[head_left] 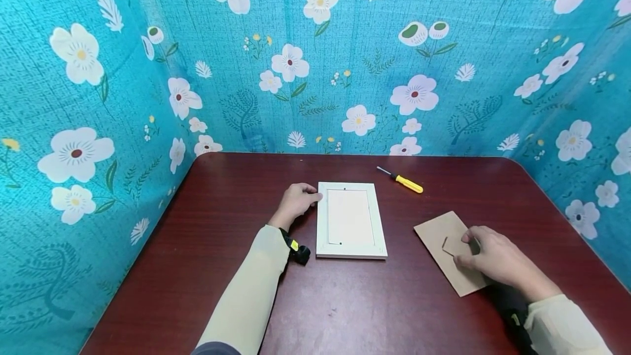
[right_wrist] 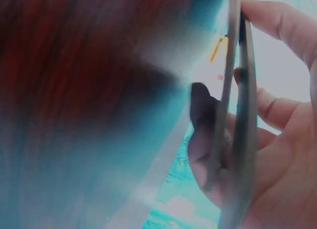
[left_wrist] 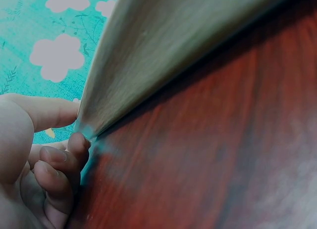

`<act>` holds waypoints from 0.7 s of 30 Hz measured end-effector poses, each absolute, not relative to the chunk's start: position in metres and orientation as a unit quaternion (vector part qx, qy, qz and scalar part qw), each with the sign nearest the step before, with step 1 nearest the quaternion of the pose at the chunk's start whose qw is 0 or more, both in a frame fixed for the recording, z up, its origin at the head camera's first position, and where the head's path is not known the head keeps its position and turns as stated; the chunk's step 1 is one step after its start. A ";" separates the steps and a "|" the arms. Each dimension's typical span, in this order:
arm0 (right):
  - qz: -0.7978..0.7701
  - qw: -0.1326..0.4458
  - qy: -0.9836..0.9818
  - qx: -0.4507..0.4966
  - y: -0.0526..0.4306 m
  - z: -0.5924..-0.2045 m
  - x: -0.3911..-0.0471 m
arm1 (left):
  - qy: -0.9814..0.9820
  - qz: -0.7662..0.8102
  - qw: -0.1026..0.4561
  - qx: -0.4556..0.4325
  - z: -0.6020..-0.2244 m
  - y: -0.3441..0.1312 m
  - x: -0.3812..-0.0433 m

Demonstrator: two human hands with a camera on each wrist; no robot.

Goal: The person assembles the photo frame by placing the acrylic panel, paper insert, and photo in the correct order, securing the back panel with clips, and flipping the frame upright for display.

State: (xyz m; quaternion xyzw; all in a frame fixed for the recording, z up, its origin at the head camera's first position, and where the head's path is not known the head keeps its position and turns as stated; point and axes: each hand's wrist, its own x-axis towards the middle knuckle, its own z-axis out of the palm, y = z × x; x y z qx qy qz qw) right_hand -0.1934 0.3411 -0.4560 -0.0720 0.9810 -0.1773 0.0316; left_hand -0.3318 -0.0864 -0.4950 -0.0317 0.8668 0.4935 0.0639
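A white picture frame (head_left: 381, 234) lies on the table with a pale panel (head_left: 347, 215) inside its border. At its left edge, my left hand (head_left: 297, 201) pinches the frame's side; in the left wrist view one finger meets the upper edge while curled fingers sit at the lower edge of the frame (left_wrist: 148, 46). Off to the right, my right hand (head_left: 498, 253) grips a brown backing board (head_left: 441, 229) with a flap on its face. The right wrist view shows this board (right_wrist: 225, 100) edge-on, with fingers on both sides of it.
A screwdriver (head_left: 409, 184) with a yellow handle lies beyond the frame, to its right. The dark red wooden table (head_left: 236, 190) is bordered at the back and sides by a turquoise floral curtain (head_left: 345, 70).
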 end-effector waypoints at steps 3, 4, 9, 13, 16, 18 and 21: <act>-0.180 0.032 0.980 -0.072 0.340 -0.456 -0.194 | 0.867 0.492 0.064 -0.036 -0.495 -0.086 -0.332; -0.182 0.031 0.980 -0.073 0.340 -0.456 -0.194 | 0.867 0.492 0.064 -0.036 -0.495 -0.086 -0.332; -0.197 0.027 0.978 -0.066 0.339 -0.457 -0.193 | 0.869 0.490 0.061 -0.033 -0.495 -0.086 -0.332; -0.214 0.028 0.975 -0.045 0.338 -0.455 -0.192 | 0.869 0.490 0.059 -0.032 -0.495 -0.086 -0.333; -0.234 0.026 0.971 -0.037 0.339 -0.454 -0.192 | 0.868 0.493 0.058 -0.032 -0.495 -0.087 -0.333; -0.243 0.026 0.969 -0.038 0.340 -0.454 -0.192 | 0.867 0.494 0.060 -0.031 -0.495 -0.087 -0.333; -0.240 0.031 0.969 -0.040 0.342 -0.453 -0.193 | 0.864 0.499 0.065 -0.028 -0.496 -0.087 -0.333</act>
